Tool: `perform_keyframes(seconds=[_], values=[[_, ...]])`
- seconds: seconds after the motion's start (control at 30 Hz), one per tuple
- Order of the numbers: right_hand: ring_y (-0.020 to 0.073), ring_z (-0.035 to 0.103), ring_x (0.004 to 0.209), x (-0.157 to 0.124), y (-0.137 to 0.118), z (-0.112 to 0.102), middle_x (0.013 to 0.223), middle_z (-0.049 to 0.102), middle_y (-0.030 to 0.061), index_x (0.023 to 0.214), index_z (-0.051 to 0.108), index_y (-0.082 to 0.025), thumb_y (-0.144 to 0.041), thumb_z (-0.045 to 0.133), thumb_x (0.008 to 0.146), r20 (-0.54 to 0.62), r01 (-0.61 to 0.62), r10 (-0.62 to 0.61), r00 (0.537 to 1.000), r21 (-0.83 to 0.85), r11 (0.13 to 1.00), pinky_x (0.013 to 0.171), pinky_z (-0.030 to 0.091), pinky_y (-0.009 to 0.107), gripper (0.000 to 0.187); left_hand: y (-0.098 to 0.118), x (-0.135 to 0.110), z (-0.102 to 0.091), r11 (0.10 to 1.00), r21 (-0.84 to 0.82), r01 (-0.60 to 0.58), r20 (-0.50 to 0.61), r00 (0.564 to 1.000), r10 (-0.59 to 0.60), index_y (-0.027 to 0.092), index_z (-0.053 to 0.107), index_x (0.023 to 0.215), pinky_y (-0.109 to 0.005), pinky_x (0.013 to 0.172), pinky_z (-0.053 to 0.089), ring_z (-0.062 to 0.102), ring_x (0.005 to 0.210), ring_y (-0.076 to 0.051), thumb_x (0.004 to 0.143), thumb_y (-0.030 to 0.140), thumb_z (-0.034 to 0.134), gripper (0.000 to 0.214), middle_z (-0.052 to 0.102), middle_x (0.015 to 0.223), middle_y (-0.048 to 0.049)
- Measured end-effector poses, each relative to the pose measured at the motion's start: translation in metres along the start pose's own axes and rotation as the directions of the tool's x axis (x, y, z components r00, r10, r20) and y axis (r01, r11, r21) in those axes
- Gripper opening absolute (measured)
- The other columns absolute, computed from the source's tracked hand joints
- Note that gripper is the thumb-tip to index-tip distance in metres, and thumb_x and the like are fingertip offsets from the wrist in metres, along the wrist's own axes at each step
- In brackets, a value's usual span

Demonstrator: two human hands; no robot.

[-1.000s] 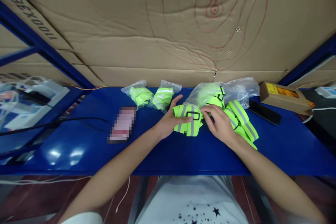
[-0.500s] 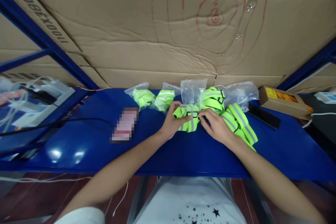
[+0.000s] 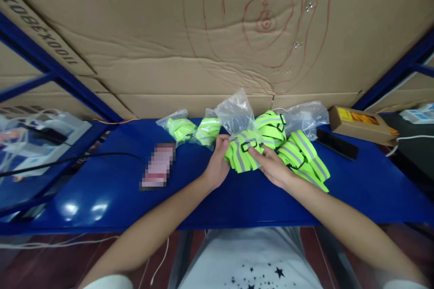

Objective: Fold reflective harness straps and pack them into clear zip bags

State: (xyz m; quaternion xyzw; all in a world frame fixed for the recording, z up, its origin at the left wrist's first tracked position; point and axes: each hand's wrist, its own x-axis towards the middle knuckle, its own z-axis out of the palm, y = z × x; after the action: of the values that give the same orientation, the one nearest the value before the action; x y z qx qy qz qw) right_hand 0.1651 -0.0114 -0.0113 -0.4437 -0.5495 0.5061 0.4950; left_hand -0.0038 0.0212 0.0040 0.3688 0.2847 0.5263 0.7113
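Head cam: both hands are mid-frame, grasping a folded neon strap (image 3: 239,160) with grey stripes. The left hand (image 3: 219,162) has its left edge, and the right hand (image 3: 274,166) has the right side, thumb up by the black buckle (image 3: 249,146). A clear bag (image 3: 235,110) sticks up at the strap's top edge; can't tell how much strap is inside it, tbh. Just right of that there's a coiled strap (image 3: 269,128), then a looser strap (image 3: 310,158) lower right. Two bagged straps (image 3: 181,129) lie left of center. The blue tabletop (image 3: 210,207) also has a blurred-out phone (image 3: 158,167) center-left, plus a black slab (image 3: 337,144) and brown box (image 3: 361,124) toward the right.
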Motion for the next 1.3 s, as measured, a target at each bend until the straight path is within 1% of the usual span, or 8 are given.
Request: perform_keyframes(seconds=[0.07,0.23,0.33,0.43,0.73,0.97,1.13,1.3], values=[[0.0272,0.074,0.110,0.002,0.001,-0.006,0.125,0.075,0.0096,0.131,0.063,-0.021,-0.057,0.061,0.098,-0.007,0.021,-0.021,1.000,-0.008,1.000,0.101,0.059,0.047,0.049,0.004,0.004,-0.001,0.998,-0.016,0.053,0.007,0.999,-0.053,0.022,0.056,0.090,-0.031,0.080,0.056,0.068,0.088,-0.020,0.079,0.063,0.078,0.048,0.065,0.085,0.0008],[0.0286,0.061,0.134,0.002,-0.005,-0.017,0.135,0.071,0.0038,0.123,0.070,-0.026,-0.051,0.075,0.089,0.065,0.115,-0.108,0.992,-0.111,0.987,0.122,0.041,0.049,0.042,0.011,0.005,-0.003,0.990,-0.014,0.143,0.006,0.990,-0.143,0.021,0.063,0.106,-0.033,0.087,0.057,0.072,0.092,-0.021,0.070,0.039,0.091,0.049,0.072,0.095,-0.0002],[0.0295,0.063,0.131,0.001,-0.012,-0.019,0.132,0.072,0.0028,0.122,0.071,-0.026,-0.049,0.073,0.091,0.112,0.147,-0.129,0.985,-0.172,0.974,0.120,0.042,0.050,0.039,0.010,0.003,-0.005,0.977,-0.007,0.212,0.052,0.976,-0.212,0.024,0.064,0.117,-0.036,0.086,0.058,0.074,0.094,-0.024,0.062,0.034,0.095,0.063,0.076,0.105,-0.0029],[0.0309,0.069,0.119,0.000,-0.014,-0.020,0.123,0.076,0.0031,0.118,0.073,-0.025,-0.049,0.076,0.087,0.136,0.151,-0.122,0.983,-0.226,0.962,0.112,0.050,0.050,0.040,0.008,0.002,-0.006,0.955,0.087,0.282,0.104,0.951,-0.290,0.020,0.072,0.110,-0.035,0.076,0.058,0.074,0.081,-0.025,0.057,0.035,0.097,0.061,0.078,0.095,-0.0060],[0.0286,0.070,0.103,0.001,-0.007,-0.013,0.104,0.076,0.0028,0.102,0.071,-0.022,-0.048,0.087,0.074,-0.056,0.076,-0.097,0.994,-0.306,0.949,0.100,0.053,0.044,0.042,0.007,0.005,-0.001,0.965,0.207,0.159,-0.016,0.987,-0.159,0.018,0.077,0.103,-0.029,0.083,0.055,0.072,0.090,-0.020,0.068,0.036,0.094,0.044,0.078,0.100,-0.0038],[0.0220,0.068,0.098,0.008,0.001,-0.021,0.100,0.068,0.0010,0.108,0.049,-0.028,-0.054,0.086,0.072,-0.252,0.049,-0.088,0.964,-0.159,0.986,0.077,0.059,0.033,0.058,0.004,0.001,0.002,0.974,0.158,0.165,0.069,0.982,-0.177,0.019,0.075,0.112,-0.037,0.093,0.055,0.073,0.102,-0.026,0.073,0.038,0.091,0.046,0.078,0.109,-0.0066],[0.0203,0.060,0.108,0.008,0.003,-0.005,0.109,0.058,0.0031,0.109,0.041,-0.028,-0.053,0.076,0.082,-0.346,0.113,-0.185,0.920,-0.217,0.970,0.090,0.055,0.034,0.050,-0.018,-0.005,0.010,0.987,-0.016,0.159,0.024,0.987,-0.158,0.019,0.071,0.118,-0.040,0.100,0.055,0.073,0.108,-0.028,0.075,0.045,0.089,0.053,0.078,0.112,-0.0070],[0.0236,0.053,0.122,0.000,-0.006,0.008,0.123,0.052,0.0080,0.121,0.041,-0.026,-0.044,0.072,0.089,-0.230,0.223,-0.330,0.916,-0.392,0.892,0.109,0.046,0.042,0.048,-0.015,-0.006,0.012,0.986,-0.087,0.141,-0.025,0.989,-0.144,0.018,0.068,0.119,-0.038,0.100,0.055,0.073,0.109,-0.026,0.077,0.042,0.088,0.051,0.077,0.112,-0.0066]])
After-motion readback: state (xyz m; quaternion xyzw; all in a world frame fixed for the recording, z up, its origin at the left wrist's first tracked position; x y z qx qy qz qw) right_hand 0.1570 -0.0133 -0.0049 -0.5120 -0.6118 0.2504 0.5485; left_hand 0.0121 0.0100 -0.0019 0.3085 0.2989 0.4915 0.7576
